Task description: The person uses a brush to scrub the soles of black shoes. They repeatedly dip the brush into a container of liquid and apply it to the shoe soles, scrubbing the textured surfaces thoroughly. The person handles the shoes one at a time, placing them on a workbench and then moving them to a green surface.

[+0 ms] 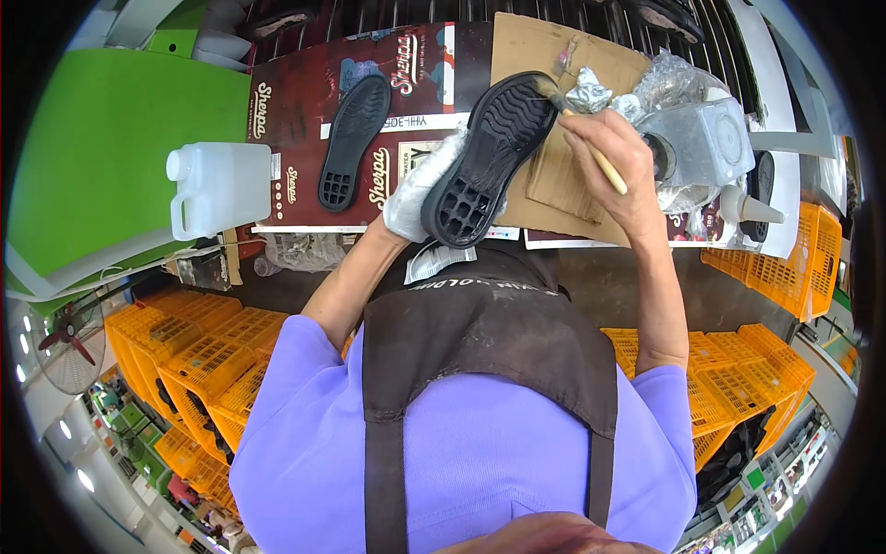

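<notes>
A black shoe sole (503,134) is held tilted above the work surface, its ridged and gridded face turned up. My left hand (413,205), in a white glove, grips it along its left side and heel; some fingers are hidden beneath. In my bare right hand (616,162) is a brush (609,175) with a pale wooden handle. Its bristles meet the sole's upper right rim near the toe. A second black sole (355,138) lies face up on the dark red printed cardboard (295,171), left of my left hand.
A white plastic jug (226,192) stands at the left. Brown cardboard (561,189) lies under my right hand. Right of it are a clear plastic container (709,143), crumpled foil (588,92) and a nozzle-tipped bottle (757,209). Orange crates (720,374) are stacked at both sides.
</notes>
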The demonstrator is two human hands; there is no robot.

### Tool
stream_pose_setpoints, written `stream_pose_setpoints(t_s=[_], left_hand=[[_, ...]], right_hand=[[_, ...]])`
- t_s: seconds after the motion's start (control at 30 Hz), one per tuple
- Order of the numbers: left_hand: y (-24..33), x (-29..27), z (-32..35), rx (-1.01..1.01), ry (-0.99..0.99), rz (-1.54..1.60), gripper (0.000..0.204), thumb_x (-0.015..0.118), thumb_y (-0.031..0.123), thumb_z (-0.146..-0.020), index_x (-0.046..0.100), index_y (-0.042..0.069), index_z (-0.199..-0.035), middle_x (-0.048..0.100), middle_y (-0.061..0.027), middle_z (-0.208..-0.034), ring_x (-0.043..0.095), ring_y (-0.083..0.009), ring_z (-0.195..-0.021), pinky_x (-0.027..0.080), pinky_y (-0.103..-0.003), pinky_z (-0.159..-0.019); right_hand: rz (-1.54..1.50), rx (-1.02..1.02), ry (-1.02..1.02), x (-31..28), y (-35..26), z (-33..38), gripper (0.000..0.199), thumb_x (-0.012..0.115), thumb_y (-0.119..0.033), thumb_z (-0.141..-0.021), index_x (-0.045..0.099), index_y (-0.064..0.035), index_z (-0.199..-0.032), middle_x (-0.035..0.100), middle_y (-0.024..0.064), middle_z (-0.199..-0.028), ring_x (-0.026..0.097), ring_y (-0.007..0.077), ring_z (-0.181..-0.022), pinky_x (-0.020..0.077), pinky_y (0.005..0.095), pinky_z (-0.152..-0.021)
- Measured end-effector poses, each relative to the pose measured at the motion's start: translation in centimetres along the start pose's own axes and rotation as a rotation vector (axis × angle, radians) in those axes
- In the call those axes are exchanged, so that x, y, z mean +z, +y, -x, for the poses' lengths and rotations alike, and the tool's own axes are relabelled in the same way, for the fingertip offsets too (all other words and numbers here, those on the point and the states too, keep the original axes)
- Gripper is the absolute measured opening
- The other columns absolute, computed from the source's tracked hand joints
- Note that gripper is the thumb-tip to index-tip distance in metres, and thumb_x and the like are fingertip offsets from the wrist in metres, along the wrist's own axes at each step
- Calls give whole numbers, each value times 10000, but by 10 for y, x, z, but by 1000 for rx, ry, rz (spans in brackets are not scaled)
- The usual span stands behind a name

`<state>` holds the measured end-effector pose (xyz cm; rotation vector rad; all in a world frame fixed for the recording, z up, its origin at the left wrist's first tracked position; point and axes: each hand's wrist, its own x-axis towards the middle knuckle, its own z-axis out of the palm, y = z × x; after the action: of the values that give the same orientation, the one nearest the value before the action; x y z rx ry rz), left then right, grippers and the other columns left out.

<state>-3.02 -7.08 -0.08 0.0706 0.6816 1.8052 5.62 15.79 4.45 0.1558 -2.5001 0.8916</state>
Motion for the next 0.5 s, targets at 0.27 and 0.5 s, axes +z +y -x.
stream_pose_setpoints(t_s=[0.27,0.5], left_hand=[[3,-23,-6,124,-98,-55,475,239,296,-992,402,-65,-1255,545,-93,-1122,560,-151,-954,444,-299,-877],[-5,-47,2,236,95,-870,321,428,52,-905,446,-75,-1199,518,-221,-1146,540,-313,-1031,411,-359,-931]], right_hand=[[-551,145,-332,2,-74,5,138,624,-66,-791,656,-13,-914,631,88,-752,608,161,-682,483,290,-610],[-792,687,-347,0,-34,-38,230,602,-244,-795,682,-29,-802,609,-4,-669,496,45,-565,376,185,-501]])
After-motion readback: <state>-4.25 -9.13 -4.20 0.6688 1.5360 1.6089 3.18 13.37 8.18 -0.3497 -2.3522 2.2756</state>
